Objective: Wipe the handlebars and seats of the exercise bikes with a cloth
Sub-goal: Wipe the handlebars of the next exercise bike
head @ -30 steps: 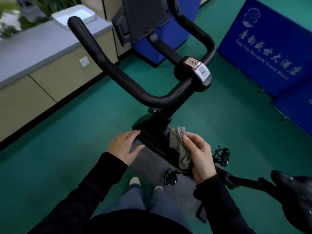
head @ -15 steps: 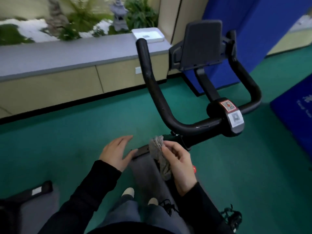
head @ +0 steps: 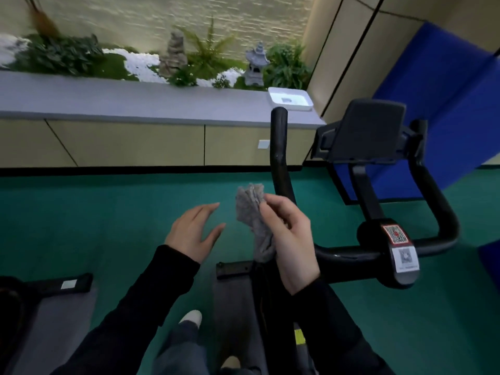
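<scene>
A crumpled grey cloth [head: 251, 209] is pinched in my right hand [head: 289, 239], held just left of the bike's black handlebar [head: 280, 158]. The handlebar is a U-shaped tube with an upright left arm and a right arm [head: 435, 196], joined at a hub carrying QR stickers [head: 397, 247]. A dark console [head: 370, 133] stands above the hub. My left hand [head: 193, 228] hovers with fingers spread, left of the cloth, touching nothing. The seat is out of view.
A grey counter ledge [head: 135, 100] over beige cabinets runs across the back, with a white tray [head: 290, 98] and a planted garden behind. Blue padded panels [head: 433, 104] stand at the right. Another bike's base [head: 62, 285] lies at the lower left on green floor.
My view swung left and up, bringing the counter and garden into sight. Both hands rose, and the right hand carried the cloth up beside the left handlebar arm.
</scene>
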Action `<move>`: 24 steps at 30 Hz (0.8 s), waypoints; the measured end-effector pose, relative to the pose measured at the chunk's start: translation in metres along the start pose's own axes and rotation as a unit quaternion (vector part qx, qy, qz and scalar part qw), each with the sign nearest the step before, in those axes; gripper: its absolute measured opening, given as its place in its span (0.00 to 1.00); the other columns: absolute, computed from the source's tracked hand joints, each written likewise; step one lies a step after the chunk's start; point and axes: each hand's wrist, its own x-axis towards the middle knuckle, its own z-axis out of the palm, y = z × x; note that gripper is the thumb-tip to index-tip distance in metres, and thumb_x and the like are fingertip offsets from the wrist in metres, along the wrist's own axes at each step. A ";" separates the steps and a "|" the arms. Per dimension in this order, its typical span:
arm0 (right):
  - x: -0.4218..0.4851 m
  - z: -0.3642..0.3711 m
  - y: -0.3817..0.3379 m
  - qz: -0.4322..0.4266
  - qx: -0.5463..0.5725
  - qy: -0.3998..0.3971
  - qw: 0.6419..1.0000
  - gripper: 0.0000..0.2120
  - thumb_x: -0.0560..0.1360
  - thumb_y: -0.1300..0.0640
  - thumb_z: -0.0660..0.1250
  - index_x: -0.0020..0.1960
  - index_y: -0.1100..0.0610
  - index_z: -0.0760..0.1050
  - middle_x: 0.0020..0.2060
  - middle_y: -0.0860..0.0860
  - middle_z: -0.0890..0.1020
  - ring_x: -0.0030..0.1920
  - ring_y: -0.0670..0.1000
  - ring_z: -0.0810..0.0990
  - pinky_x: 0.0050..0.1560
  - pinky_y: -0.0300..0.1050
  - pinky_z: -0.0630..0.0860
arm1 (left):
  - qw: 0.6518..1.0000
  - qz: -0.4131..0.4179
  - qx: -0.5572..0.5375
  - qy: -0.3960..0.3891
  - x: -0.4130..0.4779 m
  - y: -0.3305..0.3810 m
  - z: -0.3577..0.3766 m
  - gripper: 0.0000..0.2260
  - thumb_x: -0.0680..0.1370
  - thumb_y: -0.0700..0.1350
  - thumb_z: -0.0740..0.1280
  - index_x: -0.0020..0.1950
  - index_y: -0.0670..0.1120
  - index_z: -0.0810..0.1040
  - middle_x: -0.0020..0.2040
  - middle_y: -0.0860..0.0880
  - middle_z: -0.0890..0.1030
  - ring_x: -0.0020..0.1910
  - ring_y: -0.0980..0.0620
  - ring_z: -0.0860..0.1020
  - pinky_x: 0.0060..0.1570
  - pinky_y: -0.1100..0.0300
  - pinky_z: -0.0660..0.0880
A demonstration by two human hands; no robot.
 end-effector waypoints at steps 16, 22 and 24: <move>0.138 0.008 -0.067 -0.145 -0.150 0.175 0.962 0.05 0.78 0.60 0.65 0.52 0.55 0.79 0.46 0.49 0.82 0.48 0.45 0.79 0.50 0.38 0.74 | 0.977 0.121 -0.174 -0.036 0.172 0.026 -0.009 0.18 0.79 0.49 0.63 0.67 0.43 0.72 0.63 0.47 0.76 0.63 0.51 0.73 0.59 0.70 0.61; 0.197 0.018 -0.081 -0.222 -0.443 0.101 0.862 0.07 0.76 0.63 0.66 0.53 0.59 0.80 0.50 0.52 0.81 0.53 0.49 0.79 0.55 0.38 0.73 | 0.925 0.051 -0.362 -0.107 0.206 0.046 0.007 0.14 0.76 0.46 0.68 0.61 0.45 0.76 0.54 0.49 0.80 0.53 0.54 0.77 0.56 0.63 0.71; 0.207 0.020 -0.081 -0.166 -0.505 0.027 0.847 0.07 0.77 0.63 0.66 0.52 0.59 0.81 0.51 0.52 0.82 0.55 0.49 0.78 0.57 0.41 0.73 | 0.899 0.020 -0.420 -0.119 0.213 0.050 0.009 0.10 0.74 0.42 0.70 0.55 0.46 0.77 0.48 0.52 0.80 0.49 0.55 0.77 0.57 0.52 0.73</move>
